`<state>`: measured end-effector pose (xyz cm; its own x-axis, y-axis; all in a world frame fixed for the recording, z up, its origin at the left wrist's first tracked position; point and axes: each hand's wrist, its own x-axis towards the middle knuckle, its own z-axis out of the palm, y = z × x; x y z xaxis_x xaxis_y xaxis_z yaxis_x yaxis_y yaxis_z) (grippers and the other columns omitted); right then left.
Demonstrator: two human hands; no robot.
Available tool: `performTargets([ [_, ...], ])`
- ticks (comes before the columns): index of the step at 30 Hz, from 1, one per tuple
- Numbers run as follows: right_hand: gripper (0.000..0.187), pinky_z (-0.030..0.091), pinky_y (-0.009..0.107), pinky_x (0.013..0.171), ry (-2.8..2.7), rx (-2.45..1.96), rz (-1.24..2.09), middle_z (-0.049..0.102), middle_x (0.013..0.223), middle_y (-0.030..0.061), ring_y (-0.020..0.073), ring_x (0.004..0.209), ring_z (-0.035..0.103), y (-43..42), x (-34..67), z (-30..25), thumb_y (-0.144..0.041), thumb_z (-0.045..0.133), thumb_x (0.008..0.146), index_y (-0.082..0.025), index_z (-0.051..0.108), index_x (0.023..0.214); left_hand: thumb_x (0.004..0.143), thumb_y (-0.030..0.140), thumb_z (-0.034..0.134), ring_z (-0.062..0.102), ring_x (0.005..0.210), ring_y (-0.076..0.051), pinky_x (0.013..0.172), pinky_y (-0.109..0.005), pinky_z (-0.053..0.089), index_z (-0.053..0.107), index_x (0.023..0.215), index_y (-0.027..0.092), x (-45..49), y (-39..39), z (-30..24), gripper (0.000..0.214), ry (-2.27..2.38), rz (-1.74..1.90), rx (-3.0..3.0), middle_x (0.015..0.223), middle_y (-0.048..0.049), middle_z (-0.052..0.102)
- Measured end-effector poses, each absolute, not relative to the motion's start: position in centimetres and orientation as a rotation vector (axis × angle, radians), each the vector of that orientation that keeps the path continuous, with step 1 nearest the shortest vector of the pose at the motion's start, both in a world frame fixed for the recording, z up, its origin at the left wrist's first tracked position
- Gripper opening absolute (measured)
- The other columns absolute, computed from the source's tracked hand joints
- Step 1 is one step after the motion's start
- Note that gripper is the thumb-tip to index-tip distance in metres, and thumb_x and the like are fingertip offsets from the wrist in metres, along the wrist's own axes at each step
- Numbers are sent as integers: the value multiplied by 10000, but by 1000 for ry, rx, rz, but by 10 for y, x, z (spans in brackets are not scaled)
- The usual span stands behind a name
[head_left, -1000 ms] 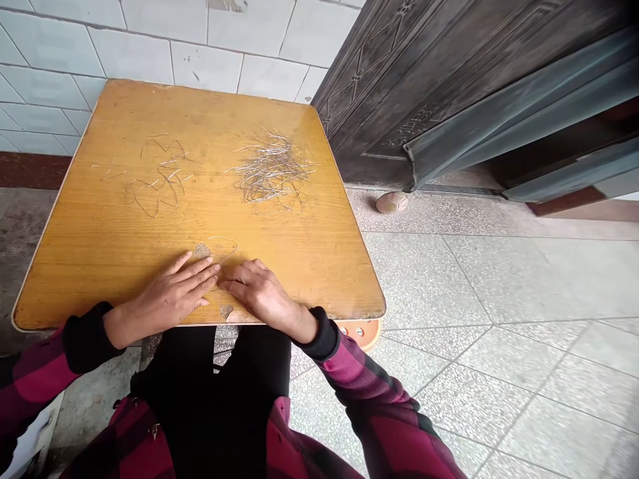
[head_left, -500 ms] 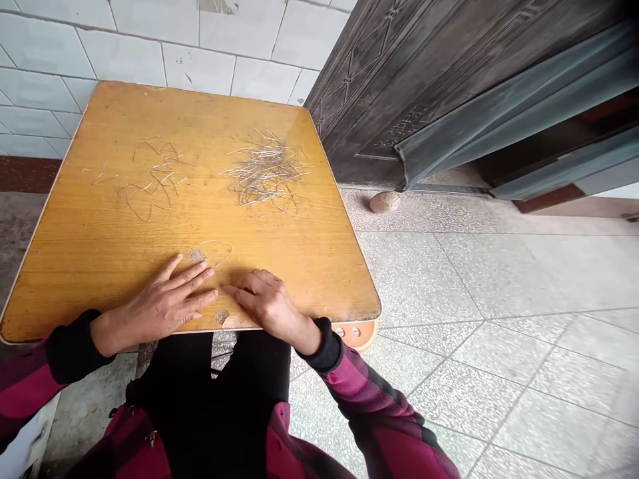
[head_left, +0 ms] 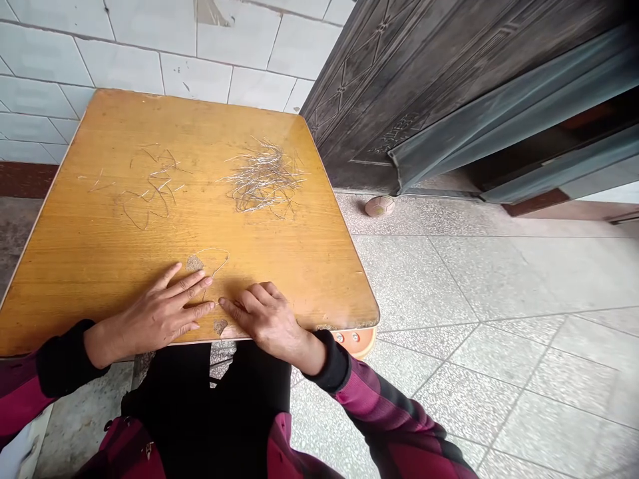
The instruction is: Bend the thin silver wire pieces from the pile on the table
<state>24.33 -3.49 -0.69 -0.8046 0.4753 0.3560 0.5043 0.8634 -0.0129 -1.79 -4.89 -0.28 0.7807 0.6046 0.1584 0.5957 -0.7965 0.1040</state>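
A thin bent wire (head_left: pixel 228 254) lies near the table's front edge, curving in an open loop. My left hand (head_left: pixel 162 309) rests flat on the tabletop with fingers spread, its fingertips over the lower part of this wire. Close to its right, my right hand (head_left: pixel 264 316) is curled, index finger forward, and its tip meets the wire's lower end beside the left fingertips. The thumb is hidden beneath, so the exact grip is hard to see.
A pile of straight silvery wires (head_left: pixel 264 178) lies at the table's (head_left: pixel 299 266) back right. Several bent wires (head_left: pixel 160 193) are scattered at the back left. A tiled wall (head_left: pixel 134 66) stands behind, a dark door (head_left: pixel 369 86) to the right, and a ball (head_left: pixel 379 205) on the floor.
The view has shifted slightly, so the table appears lower. Both hands keep nearly the same place; the right fingertip is still at the wire's end.
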Motion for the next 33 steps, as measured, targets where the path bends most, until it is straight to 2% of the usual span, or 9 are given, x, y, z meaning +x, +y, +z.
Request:
performTargets([
  [5,324,397,364,728,-2720,-793,-43,644,913,78,202,853,520,-38,261,-10,-146,442,957,-160,595,1243,903,315,568,361,1381,-278,1146,-546,223,612,1239,255,-16,-48,-2,344,988,309,2895,1450,-109,470],
  [12,266,480,309,743,-2468,-873,443,650,970,92,170,869,591,1,267,7,-200,464,960,-161,654,1142,877,304,607,389,1362,-290,1138,-564,228,621,1222,251,-16,-48,-3,350,969,362,2894,1432,-114,491],
  [16,248,468,277,750,-2423,-962,582,656,964,89,147,823,606,42,240,11,-266,511,951,-131,673,1083,849,313,642,401,1350,-296,1133,-564,240,632,1199,251,-15,-47,-2,356,976,380,2899,1425,-121,496],
  [20,136,410,240,676,-2541,-1067,551,613,884,54,119,719,549,65,213,5,-184,615,869,-140,705,960,831,337,659,365,1368,-317,1134,-569,235,648,1171,243,-13,-45,3,353,975,353,2895,1442,-136,470],
  [24,130,368,223,645,-2575,-1097,519,593,847,45,105,693,524,65,207,5,-140,583,873,-143,713,868,834,346,650,328,1387,-329,1137,-581,217,658,1131,235,-11,-42,8,318,960,303,2888,1450,-138,458],
  [29,215,343,234,618,-2611,-1099,439,619,809,57,113,671,528,60,209,8,-195,515,931,-154,724,959,816,347,666,311,1395,-335,1142,-584,202,653,1128,229,-10,-42,6,333,950,318,2884,1456,-132,453],
  [33,283,307,254,562,-2659,-1166,276,610,806,46,115,606,499,57,209,4,-227,459,951,-213,694,1108,829,359,649,324,1389,-330,1145,-588,185,649,1138,234,-9,-42,5,333,935,299,2888,1435,-132,478],
])
